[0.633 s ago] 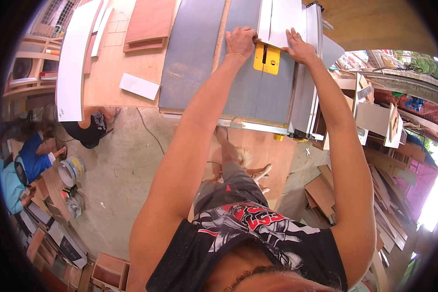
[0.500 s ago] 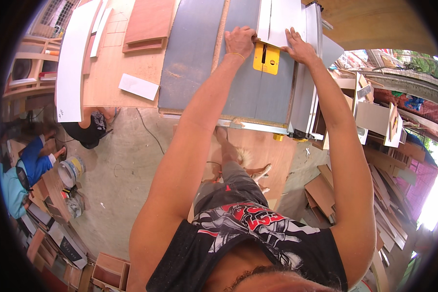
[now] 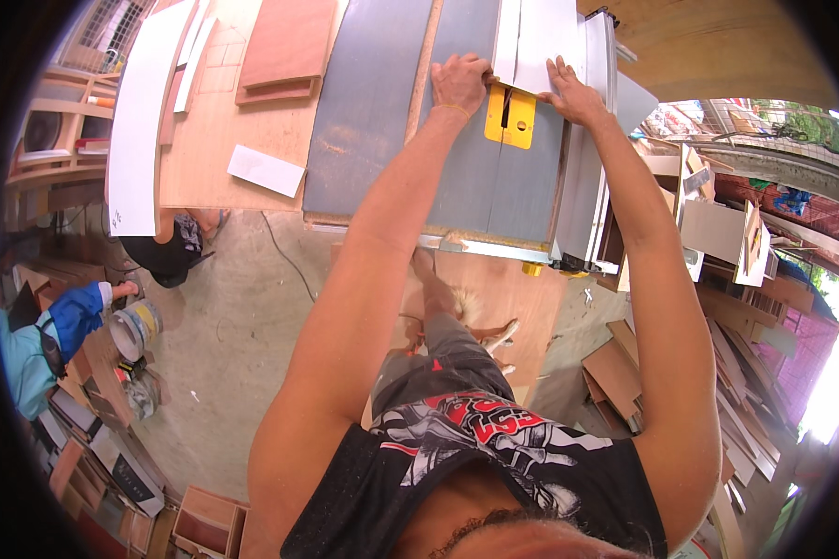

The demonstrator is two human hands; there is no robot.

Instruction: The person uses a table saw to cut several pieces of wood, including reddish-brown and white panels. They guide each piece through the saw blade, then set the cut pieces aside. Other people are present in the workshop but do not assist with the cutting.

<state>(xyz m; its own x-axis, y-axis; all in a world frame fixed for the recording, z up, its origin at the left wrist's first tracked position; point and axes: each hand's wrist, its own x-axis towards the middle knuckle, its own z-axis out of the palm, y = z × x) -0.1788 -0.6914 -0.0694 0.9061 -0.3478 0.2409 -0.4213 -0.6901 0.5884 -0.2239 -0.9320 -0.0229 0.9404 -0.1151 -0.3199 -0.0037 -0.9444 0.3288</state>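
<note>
At the top middle, a white board with a narrow split along it lies on a grey table saw. Its near end is at a yellow insert plate with a dark slot. My left hand has curled fingers gripping the board's near left corner. My right hand rests at the board's near right, fingers apart and laid on its surface, thumb at the end edge. A long metal fence runs to the right of the board.
A plywood worktop at left bears white strips and reddish panels. Under it is a person in black; another in blue is near buckets. Offcuts pile at right. A dog's legs show below the saw.
The person in blue at the left has shifted, with the leg in a different position. My hands and the board are nearly unmoved.
</note>
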